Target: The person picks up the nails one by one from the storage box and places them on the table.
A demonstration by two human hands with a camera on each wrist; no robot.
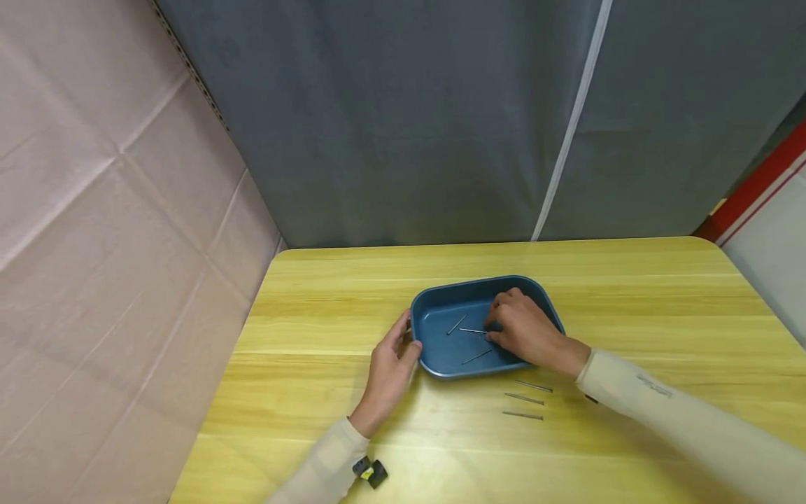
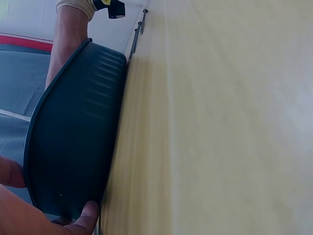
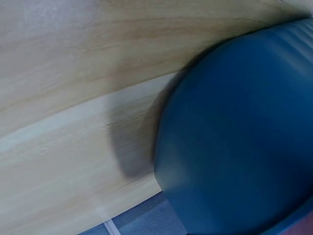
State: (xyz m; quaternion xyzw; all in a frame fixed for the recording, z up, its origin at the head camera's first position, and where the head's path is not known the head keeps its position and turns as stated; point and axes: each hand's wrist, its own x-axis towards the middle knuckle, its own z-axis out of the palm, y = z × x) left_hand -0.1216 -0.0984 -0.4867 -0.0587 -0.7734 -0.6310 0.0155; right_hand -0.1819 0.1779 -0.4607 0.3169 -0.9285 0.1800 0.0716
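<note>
A blue rectangular tray (image 1: 441, 367) with rounded corners sits on the wooden table. My left hand (image 1: 390, 374) holds its left end, thumb near the front corner and fingers along the outer wall; the left wrist view shows fingertips (image 2: 89, 213) low on that wall. Reaching inside the tray, my right hand (image 1: 522, 329) has its fingers curled down, pinching the end of a thin metal nail (image 1: 471, 330). Two more nails lie on the tray floor, one behind (image 1: 456, 325) and one in front (image 1: 476, 357). The right wrist view shows the tray's outer wall (image 3: 234, 127), not the fingers.
Three nails (image 1: 524, 399) lie in a spaced row on the table (image 1: 630, 434) just in front of the tray. A grey curtain (image 1: 409, 140) hangs behind the table's far edge, and a pale cloth wall (image 1: 126, 245) stands on the left.
</note>
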